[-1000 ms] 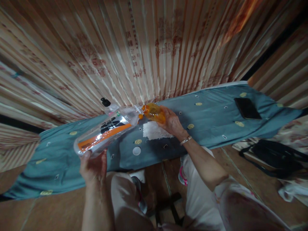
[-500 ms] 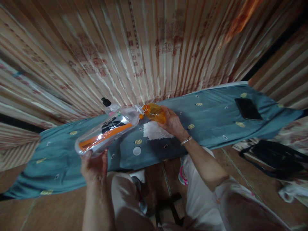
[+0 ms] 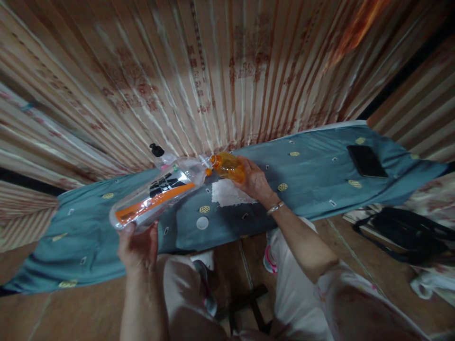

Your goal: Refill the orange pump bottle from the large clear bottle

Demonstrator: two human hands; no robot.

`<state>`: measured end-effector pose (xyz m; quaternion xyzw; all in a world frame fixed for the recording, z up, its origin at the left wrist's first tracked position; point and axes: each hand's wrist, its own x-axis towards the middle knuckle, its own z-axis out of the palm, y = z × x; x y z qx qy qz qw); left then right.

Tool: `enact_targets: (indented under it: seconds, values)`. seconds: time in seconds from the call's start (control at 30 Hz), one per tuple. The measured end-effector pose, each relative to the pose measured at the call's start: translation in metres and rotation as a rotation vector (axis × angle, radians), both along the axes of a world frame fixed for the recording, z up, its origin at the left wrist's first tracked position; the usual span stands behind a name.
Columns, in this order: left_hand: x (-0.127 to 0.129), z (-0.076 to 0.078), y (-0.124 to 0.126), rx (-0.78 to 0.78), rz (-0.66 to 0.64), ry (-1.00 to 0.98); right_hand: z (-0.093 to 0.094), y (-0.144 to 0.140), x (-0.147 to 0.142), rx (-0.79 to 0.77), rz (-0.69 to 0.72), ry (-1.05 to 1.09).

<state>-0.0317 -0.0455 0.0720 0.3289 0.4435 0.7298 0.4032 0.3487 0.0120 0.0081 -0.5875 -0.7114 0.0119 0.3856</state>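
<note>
My left hand (image 3: 138,241) is wrapped round the lower end of a large clear plastic bottle (image 3: 159,196) with an orange and black label, tilted with its neck up and to the right. My right hand (image 3: 255,180) grips a small bottle of orange colour (image 3: 229,166), lying nearly level, its mouth pointing left. The two mouths meet or nearly meet; I cannot tell if they touch. Under the right hand a white cloth (image 3: 229,194) lies on the table. A round white cap (image 3: 202,222) rests nearer to me.
A bottle with a black pump top (image 3: 157,150) stands behind the large bottle. On the right of the teal tablecloth (image 3: 313,166) lies a dark phone (image 3: 366,161). A pleated curtain (image 3: 213,71) hangs close behind the table. A black bag (image 3: 408,232) sits at the right.
The left hand and the large bottle's base have shifted very slightly left. The right hand and the small bottle stay in place.
</note>
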Motion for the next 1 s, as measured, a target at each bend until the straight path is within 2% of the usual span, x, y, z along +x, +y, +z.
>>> enact_targets:
  seconds: [0.2, 0.73, 1.0]
  values:
    - [-0.0010, -0.0013, 0.0028, 0.023, 0.010, -0.048, 0.0010, -0.0003, 0.0003, 0.006, 0.000, -0.004]
    - [0.0012, 0.0016, -0.0003, 0.006, -0.014, 0.001, 0.0008, -0.0007, -0.0005, -0.002, -0.006, -0.004]
    - [0.0045, 0.0072, -0.0007, -0.012, 0.014, -0.089, -0.0022, 0.0004, -0.0006, -0.001, -0.013, -0.006]
